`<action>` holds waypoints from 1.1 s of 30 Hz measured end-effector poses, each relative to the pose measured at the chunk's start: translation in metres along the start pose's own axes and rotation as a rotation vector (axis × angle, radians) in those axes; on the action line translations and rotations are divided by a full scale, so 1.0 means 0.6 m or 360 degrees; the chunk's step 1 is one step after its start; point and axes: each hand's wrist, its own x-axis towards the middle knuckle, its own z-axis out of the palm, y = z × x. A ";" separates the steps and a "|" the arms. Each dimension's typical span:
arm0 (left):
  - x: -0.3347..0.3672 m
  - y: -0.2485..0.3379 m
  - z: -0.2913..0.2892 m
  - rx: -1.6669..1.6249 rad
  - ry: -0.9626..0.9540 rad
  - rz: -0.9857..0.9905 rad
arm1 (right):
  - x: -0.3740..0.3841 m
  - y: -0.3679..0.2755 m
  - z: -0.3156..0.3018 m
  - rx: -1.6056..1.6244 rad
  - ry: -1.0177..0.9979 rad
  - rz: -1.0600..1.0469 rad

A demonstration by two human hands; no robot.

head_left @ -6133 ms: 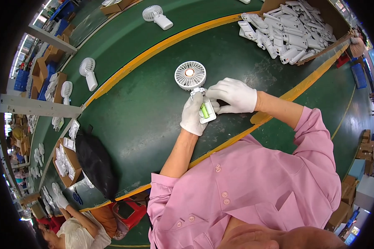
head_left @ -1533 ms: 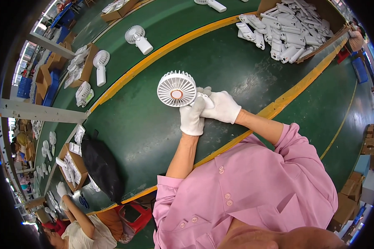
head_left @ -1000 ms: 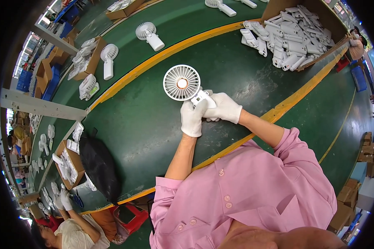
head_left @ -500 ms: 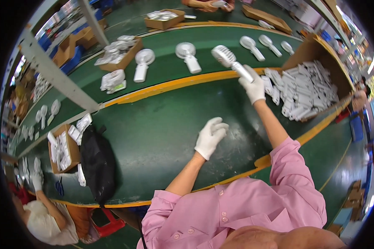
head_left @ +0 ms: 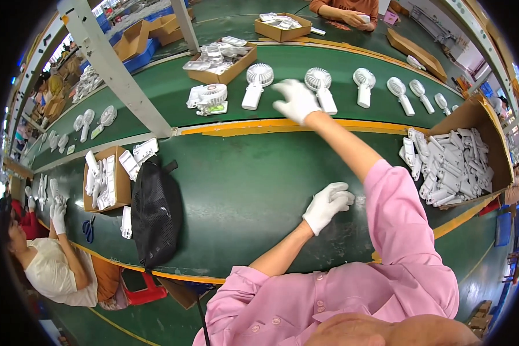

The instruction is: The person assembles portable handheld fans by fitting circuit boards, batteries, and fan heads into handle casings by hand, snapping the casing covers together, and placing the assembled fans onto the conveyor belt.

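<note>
My right hand [head_left: 297, 102], in a white glove, reaches over the green belt [head_left: 225, 118] with its fingers apart and nothing seen in them. It hovers between two white handheld fans, partly covering the right-hand fan [head_left: 323, 90]; the other fan [head_left: 255, 86] lies beyond its fingertips. To the right of it, another handheld fan [head_left: 363, 87] lies on the belt. My left hand [head_left: 328, 207], also gloved, rests on the dark green worktable [head_left: 242, 173], fingers loosely bent and apart, holding nothing visible.
A carton [head_left: 483, 124] of white plastic parts stands at the right. Left are a black mesh bag [head_left: 155, 216], a smaller box [head_left: 121, 179] of white parts and blue scissors [head_left: 88, 229]. Another box [head_left: 239, 64] sits across the belt. A co-worker [head_left: 63, 265] sits at the left.
My right hand has let go of a handheld fan, which now lies on the belt, and has moved left along the fans. The view has shifted; my left hand stays low over the table.
</note>
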 end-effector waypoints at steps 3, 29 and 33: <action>0.014 -0.025 -0.008 0.0255 0.0128 0.0154 | 0.033 -0.091 0.065 0.0224 -0.0106 -0.0202; 0.001 0.027 0.010 0.0646 0.0199 0.0186 | 0.069 -0.041 0.091 0.1278 -0.0427 0.0690; 0.012 0.002 0.005 0.0784 0.0202 0.0144 | 0.083 -0.080 0.084 0.0324 -0.0035 0.0327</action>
